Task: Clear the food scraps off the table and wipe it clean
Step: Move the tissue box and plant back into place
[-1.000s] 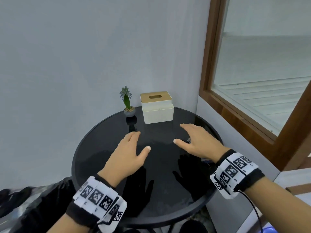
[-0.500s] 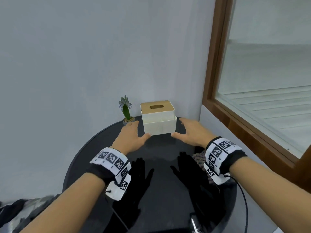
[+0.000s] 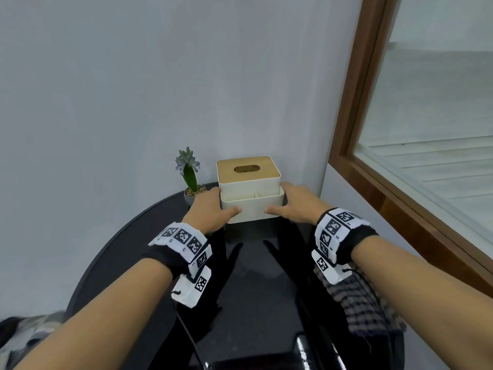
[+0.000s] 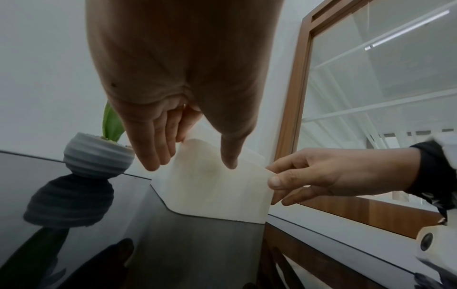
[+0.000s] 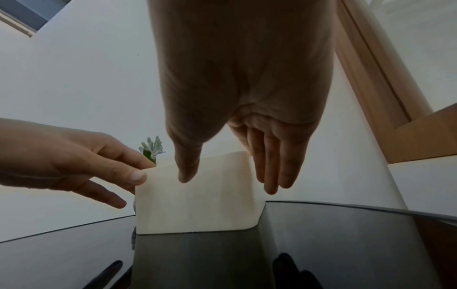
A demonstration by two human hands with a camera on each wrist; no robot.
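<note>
1. The left hand (image 3: 210, 212) holds the left end of the cream tissue box (image 3: 250, 193): its thumb lies on the near face and its straight fingers (image 4: 153, 148) lie along the left side.
2. The right hand (image 3: 296, 206) mirrors it on the right end, thumb on the near face, fingers (image 5: 272, 172) extended down the right side. Neither hand is curled round the box; both clasp it flat between thumb and fingers.
3. A second ago both hands hovered spread over the middle of the desk (image 3: 128, 244), well short of the box. Half a second ago they had reached its two sides with thumbs near the lower corners. Now the thumbs rest further in on the near face and the fingers lie closer along the sides.
4. The box stands on the far part of the round black desk, flat on the glossy top as the wrist views show, with its wooden lid (image 3: 246, 168) and oval slot upward.
5. A small potted plant (image 3: 190, 180) stands just left of the box, behind the left hand.
6. A checked cloth (image 3: 365, 303) lies on the near right of the desk, under the right forearm.
7. No food scraps can be made out on the dark surface.
8. A wood-framed window (image 3: 354, 124) lies to the right, a plain wall behind.
</note>
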